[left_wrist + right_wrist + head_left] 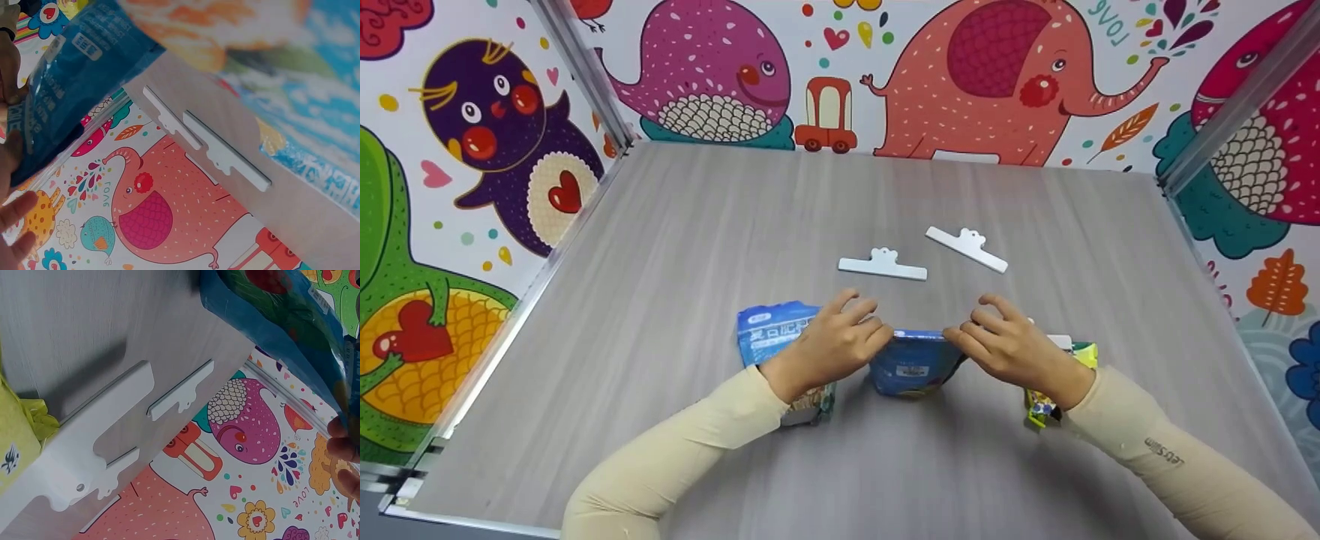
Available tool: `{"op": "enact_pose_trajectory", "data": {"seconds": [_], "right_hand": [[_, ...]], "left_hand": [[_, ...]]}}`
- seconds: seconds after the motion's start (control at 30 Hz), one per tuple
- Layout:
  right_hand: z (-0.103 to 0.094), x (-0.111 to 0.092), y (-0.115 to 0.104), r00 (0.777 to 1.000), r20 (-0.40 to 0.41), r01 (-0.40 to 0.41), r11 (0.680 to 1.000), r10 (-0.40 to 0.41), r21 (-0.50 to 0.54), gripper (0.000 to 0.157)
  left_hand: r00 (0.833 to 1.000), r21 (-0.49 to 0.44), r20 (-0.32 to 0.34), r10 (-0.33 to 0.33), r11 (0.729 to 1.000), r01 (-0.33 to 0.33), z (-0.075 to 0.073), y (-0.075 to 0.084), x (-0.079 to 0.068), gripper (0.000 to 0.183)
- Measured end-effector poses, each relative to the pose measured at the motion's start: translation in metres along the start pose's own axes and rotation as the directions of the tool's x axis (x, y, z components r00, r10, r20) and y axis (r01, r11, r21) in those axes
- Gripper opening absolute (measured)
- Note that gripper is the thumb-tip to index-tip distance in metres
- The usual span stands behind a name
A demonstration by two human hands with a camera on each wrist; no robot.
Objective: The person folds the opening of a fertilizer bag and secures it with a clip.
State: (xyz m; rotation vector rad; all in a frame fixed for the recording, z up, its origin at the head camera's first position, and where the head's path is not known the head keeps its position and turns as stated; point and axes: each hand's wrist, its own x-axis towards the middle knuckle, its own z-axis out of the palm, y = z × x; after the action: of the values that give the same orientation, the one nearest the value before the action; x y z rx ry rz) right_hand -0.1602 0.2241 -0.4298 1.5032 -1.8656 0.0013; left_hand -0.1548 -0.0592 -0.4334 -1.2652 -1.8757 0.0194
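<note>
In the head view, a blue snack bag (pixel 911 369) stands upright between the two hands. My left hand (pixel 838 341) pinches the left end of its top edge, and my right hand (pixel 1011 351) pinches the right end. That top edge is drawn straight between them. The left wrist view shows fingers on the bag's blue back (pixel 84 73); in the right wrist view its printed side (pixel 275 320) hangs below the fingers. A blue and white bag (pixel 771 330) lies under my left forearm, partly hidden. Beside my right wrist is a yellow bag (pixel 17 433) with a white clip (pixel 73 461) at its top.
Two white sealing clips lie on the table beyond the hands, one straight ahead (pixel 883 265) and one slanted (pixel 969 248) farther right. The grey wood-grain table (pixel 720 217) is bordered by walls with cartoon animals (pixel 997 75) and metal corner posts.
</note>
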Motion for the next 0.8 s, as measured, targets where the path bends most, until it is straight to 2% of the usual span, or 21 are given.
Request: {"op": "enact_pose_trajectory", "data": {"seconds": [0.33,0.63,0.8], "right_hand": [[0.001,0.000,-0.001,0.999,-0.016,-0.037,0.998,0.038,0.050,0.026],[0.004,-0.004,0.000,0.995,-0.075,-0.063,0.992,0.071,0.109,0.024],[0.006,-0.006,0.000,0.992,-0.104,-0.065,0.990,0.078,0.123,0.022]], "left_hand": [[0.998,-0.022,0.002,-0.055,0.998,0.055,-0.002,-0.001,-0.004,0.023],[0.987,-0.050,0.099,-0.125,0.990,0.131,-0.008,0.001,-0.001,0.025],[0.976,-0.049,0.149,-0.159,0.985,0.168,-0.012,0.002,0.002,0.017]]}}
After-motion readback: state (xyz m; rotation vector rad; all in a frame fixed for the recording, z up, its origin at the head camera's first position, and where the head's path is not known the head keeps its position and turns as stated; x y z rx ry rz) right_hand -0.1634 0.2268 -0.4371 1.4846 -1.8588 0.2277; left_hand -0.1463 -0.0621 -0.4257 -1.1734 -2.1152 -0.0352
